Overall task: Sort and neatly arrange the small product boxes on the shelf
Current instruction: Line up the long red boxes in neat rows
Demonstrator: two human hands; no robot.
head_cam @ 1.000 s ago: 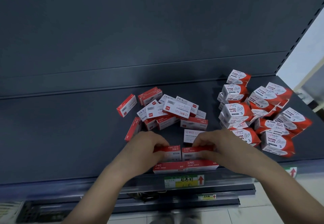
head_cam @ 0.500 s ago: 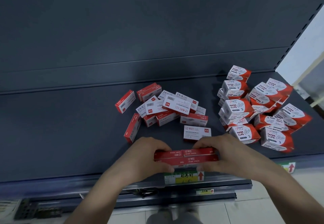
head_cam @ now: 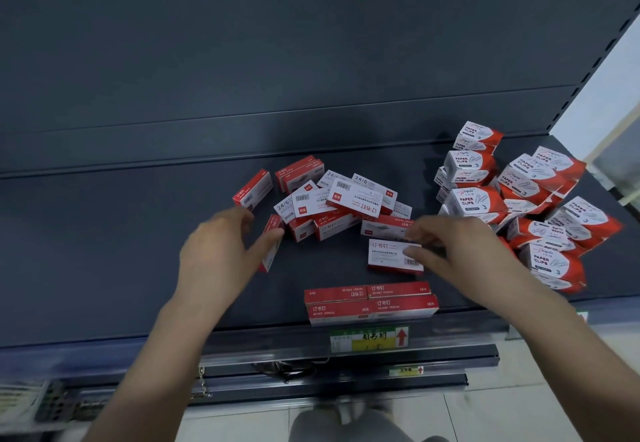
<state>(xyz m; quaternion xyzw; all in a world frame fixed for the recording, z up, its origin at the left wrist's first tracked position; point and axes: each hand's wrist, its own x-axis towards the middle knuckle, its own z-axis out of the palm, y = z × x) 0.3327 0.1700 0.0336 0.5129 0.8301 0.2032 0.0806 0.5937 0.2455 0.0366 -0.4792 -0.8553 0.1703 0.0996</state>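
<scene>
We find the left hand (head_cam: 221,254) spread open, its thumb touching an upright staple box (head_cam: 272,244) at the left edge of the loose staple pile (head_cam: 332,199) but not yet closed on it. The right hand (head_cam: 446,251) is likewise open, fingertips (head_cam: 410,251) resting on a flat staple box (head_cam: 394,256) just in front of that pile. Four staple boxes (head_cam: 370,303) sit squared up at the shelf (head_cam: 104,268) front edge; the paper clip boxes (head_cam: 519,199) lie jumbled at right. We judge the step to be fetching further staple boxes; next, each hand must close on its box and carry it to the row.
</scene>
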